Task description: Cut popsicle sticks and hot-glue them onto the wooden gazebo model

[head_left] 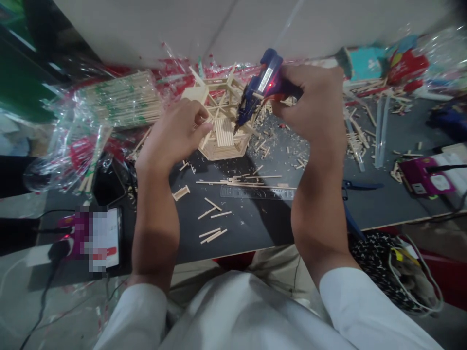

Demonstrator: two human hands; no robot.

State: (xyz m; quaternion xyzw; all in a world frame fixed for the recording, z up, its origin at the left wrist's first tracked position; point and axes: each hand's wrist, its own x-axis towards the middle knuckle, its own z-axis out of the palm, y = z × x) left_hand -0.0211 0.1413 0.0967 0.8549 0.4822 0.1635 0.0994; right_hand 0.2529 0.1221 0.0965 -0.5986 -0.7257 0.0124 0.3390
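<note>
My right hand [314, 102] grips a blue hot glue gun [268, 73] with a small red light lit on its side. Its nozzle points down at the right edge of a slatted panel [224, 132] made of thin wooden sticks. That panel sits at the front of a many-sided wooden-stick model [224, 154] with a spoked frame. On the model's left side, my left hand [178, 129] has its thumb and fingers pinched together beside the panel. Exactly what part lies between those fingertips is hidden.
Loose sticks [215, 236] and a clear ruler [255, 192] lie on the dark table. Bundled sticks in plastic [124, 99] are at the left, near a phone [113, 238]. Blue-handled pliers [352, 214] rest by my right forearm; a purple power socket [426, 176] stands right.
</note>
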